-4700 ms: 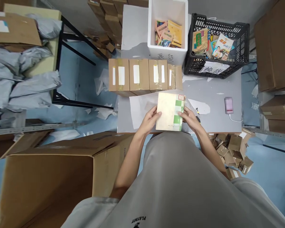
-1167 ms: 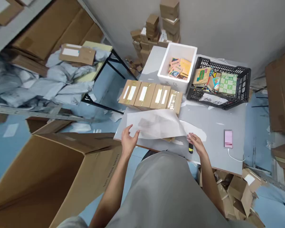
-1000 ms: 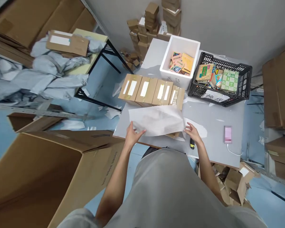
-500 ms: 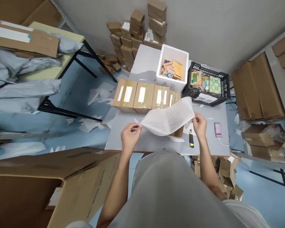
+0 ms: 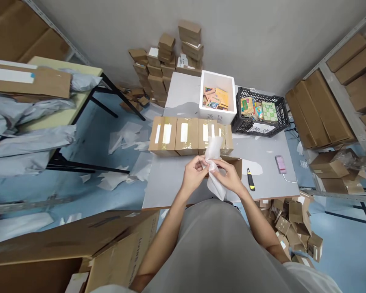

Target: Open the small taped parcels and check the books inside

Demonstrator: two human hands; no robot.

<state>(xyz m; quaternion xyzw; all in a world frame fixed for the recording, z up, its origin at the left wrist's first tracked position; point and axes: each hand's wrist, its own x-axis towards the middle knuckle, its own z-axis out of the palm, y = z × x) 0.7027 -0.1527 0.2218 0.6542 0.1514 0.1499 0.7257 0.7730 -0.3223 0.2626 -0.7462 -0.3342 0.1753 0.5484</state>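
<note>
A thin white foam sheet [image 5: 216, 187] is bunched at its middle between my two hands, its ends flaring above and below them. My left hand [image 5: 194, 174] pinches it from the left. From the right, my right hand [image 5: 228, 176] grips the same gathered part. Partly hidden behind my right hand is a cardboard box [image 5: 236, 165] on the grey table [image 5: 173, 181]. A black and yellow utility knife [image 5: 250, 179] lies to the right of that box.
Several taped cardboard boxes [image 5: 186, 134] stand in a row behind my hands. Further back are a white foam bin [image 5: 218, 116] and a black crate [image 5: 259, 129], both holding small colourful packs. A phone [image 5: 280, 164] on a cable lies at right. A large carton [image 5: 118, 256] stands at lower left.
My hands have come together from wide apart, and the foam sheet stretched between them is now gathered into a bunch. The box beneath it shows more. The camera view has shifted slightly.
</note>
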